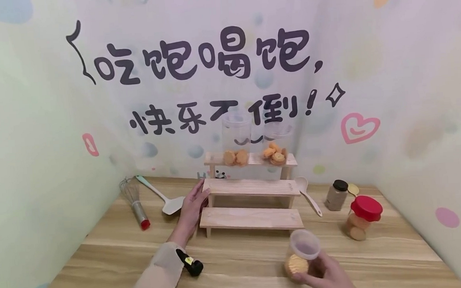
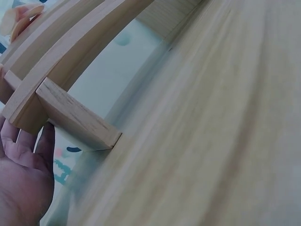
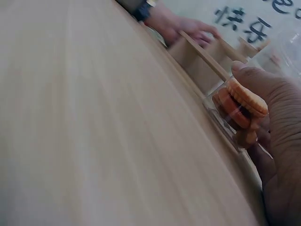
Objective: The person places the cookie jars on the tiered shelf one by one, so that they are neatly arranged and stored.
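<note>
A three-tier wooden display stand (image 1: pixel 253 186) stands at the middle of the table. At its left end, my left hand (image 1: pixel 194 202) grips the side by the middle step; in the left wrist view the fingers of this hand (image 2: pixel 26 174) go behind the wood. My right hand (image 1: pixel 327 274) holds a clear plastic jar (image 1: pixel 305 244) with sandwich cookies (image 1: pixel 297 264) in it, in front of the stand's right end. In the right wrist view the thumb lies along the jar's side, and the cookies (image 3: pixel 240 103) are stacked near its bottom.
Two clear jars of cookies (image 1: pixel 236 137) (image 1: pixel 277 136) stand on the top tier. Left lie a whisk (image 1: pixel 137 202) and a spatula (image 1: pixel 172 205). Right are a white spoon (image 1: pixel 306 194), a black-lidded jar (image 1: pixel 336 195) and a red-lidded cookie jar (image 1: pixel 363 215). A printed curtain (image 1: pixel 214 13) hangs behind.
</note>
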A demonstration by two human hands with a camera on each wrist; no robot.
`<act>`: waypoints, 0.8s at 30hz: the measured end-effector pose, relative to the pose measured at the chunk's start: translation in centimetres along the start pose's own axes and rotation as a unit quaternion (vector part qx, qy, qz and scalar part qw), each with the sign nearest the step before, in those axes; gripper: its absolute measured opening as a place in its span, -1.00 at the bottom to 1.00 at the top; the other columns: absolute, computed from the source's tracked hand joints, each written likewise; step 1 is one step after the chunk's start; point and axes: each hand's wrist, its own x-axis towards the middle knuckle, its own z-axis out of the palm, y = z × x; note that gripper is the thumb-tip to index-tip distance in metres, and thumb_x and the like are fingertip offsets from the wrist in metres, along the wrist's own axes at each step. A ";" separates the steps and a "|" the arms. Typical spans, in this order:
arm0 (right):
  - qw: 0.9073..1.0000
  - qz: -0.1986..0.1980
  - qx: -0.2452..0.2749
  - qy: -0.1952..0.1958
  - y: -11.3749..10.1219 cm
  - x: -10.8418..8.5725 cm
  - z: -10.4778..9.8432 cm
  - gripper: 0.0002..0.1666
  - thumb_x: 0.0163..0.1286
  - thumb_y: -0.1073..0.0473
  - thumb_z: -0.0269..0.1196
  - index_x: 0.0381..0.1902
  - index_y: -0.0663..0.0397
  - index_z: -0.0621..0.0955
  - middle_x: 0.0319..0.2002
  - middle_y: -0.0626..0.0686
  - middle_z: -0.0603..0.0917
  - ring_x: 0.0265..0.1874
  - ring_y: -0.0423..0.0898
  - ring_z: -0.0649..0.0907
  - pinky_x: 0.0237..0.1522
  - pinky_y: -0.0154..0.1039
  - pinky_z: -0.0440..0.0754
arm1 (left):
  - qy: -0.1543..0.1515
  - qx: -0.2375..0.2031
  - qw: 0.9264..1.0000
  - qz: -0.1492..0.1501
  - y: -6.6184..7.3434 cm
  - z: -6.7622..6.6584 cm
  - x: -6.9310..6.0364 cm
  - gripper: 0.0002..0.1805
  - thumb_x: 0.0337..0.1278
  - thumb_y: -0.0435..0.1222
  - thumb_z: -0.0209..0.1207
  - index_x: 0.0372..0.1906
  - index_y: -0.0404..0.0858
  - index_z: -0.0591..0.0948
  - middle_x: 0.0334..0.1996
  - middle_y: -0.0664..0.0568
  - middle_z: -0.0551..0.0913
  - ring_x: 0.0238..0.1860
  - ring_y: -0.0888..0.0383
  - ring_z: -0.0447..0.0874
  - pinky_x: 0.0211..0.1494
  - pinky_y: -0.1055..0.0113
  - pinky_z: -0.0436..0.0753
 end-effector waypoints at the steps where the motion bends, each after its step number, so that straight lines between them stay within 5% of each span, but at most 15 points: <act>1: 0.999 -0.028 -0.001 -0.017 -0.2 0.4 0.8 -0.25 0.16 0.03 0.54 0.27 0.02 0.50 0.04 0.02 0.69 -0.08 -0.16 0.66 -0.02 -0.34 0.59 | 0.000 -0.001 1.000 0.001 0.1 -0.1 -0.1 -0.27 0.34 -0.10 0.27 0.53 -0.08 0.30 0.54 -0.01 0.19 0.48 0.08 0.23 0.48 0.07 0.27; 4: 0.992 -0.111 0.024 -0.061 -0.6 1.7 3.2 -0.30 0.21 0.07 0.51 0.28 -0.05 0.51 0.09 -0.02 0.68 0.01 -0.15 0.67 0.02 -0.33 0.60 | 0.000 -0.007 1.000 0.005 0.1 -0.1 -0.2 -0.26 0.33 -0.11 0.28 0.53 -0.10 0.30 0.53 -0.04 0.22 0.47 0.06 0.25 0.47 0.06 0.27; 11: 0.977 -0.187 0.035 -0.091 -2.3 4.1 7.8 -0.33 0.19 0.01 0.52 0.24 -0.23 0.54 0.03 -0.12 0.69 -0.09 -0.15 0.70 -0.13 -0.24 0.68 | 0.012 0.002 1.000 0.012 -0.2 0.3 -0.2 -0.30 0.36 -0.12 0.25 0.53 -0.12 0.32 0.53 -0.07 0.21 0.47 -0.02 0.26 0.47 0.01 0.28; 17: 0.970 -0.232 0.030 -0.067 -3.5 4.7 9.5 -0.23 0.08 -0.01 0.59 0.25 -0.18 0.54 0.04 -0.12 0.71 -0.01 -0.12 0.70 0.02 -0.12 0.67 | 0.025 0.022 0.999 0.001 -0.4 0.5 -0.6 -0.33 0.38 -0.09 0.23 0.52 -0.09 0.34 0.54 -0.04 0.19 0.48 -0.02 0.25 0.47 0.01 0.27; 24: 0.969 -0.247 0.006 -0.011 -3.9 5.5 8.9 -0.20 0.08 0.00 0.59 0.28 -0.15 0.54 0.09 -0.12 0.69 0.03 -0.11 0.68 0.04 -0.10 0.67 | 0.039 0.028 0.999 0.009 -0.3 0.4 -0.4 -0.32 0.34 -0.05 0.26 0.50 -0.03 0.38 0.53 0.02 0.24 0.46 0.06 0.28 0.45 0.04 0.32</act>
